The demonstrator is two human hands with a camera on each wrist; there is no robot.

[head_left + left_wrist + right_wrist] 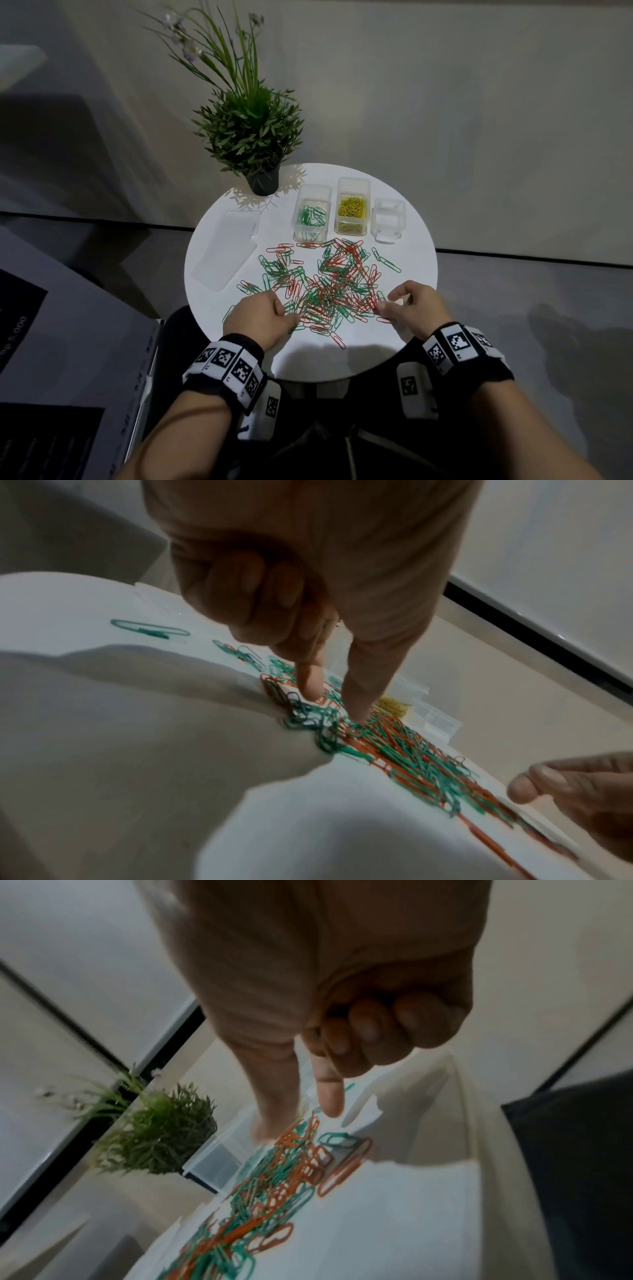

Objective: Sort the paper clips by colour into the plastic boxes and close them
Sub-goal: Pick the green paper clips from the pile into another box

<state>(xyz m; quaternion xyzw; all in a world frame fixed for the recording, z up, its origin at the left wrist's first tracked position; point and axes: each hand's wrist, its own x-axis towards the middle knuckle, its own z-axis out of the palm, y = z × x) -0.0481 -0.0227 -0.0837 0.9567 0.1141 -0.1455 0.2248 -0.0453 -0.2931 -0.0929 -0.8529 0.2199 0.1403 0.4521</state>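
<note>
Both hands are working the near edge of the round white table [212, 267], wrists wearing black bands with printed markers. On its side of the clip pile [318, 284], the left hand [255, 317] is reaching down with thumb and index finger extended into the tangle, the other fingers curled into the palm; the left wrist view shows both tips [313, 685] touching clips, but whether one is actually pinched I cannot tell. Opposite it, the right hand [416, 305] is hovering at the pile's right edge, index finger pointing down near the clips, the rest curled; it seems to be holding nothing.

Sorting is well under way, judging by the boxes. At the far side, the green-clip box [310, 214] is sitting partly filled, the yellow-clip box [352, 209] beside it is holding every yellow clip in view, and a third clear box [388, 219] is waiting empty. Only green and orange-red clips are remaining, thin coated wire loops interlocked in a loose heap.

Next, a single colour needs teasing free, since hooked neighbours will likely come along. Two clear lids [226, 250] are lying at the left, unused.
</note>
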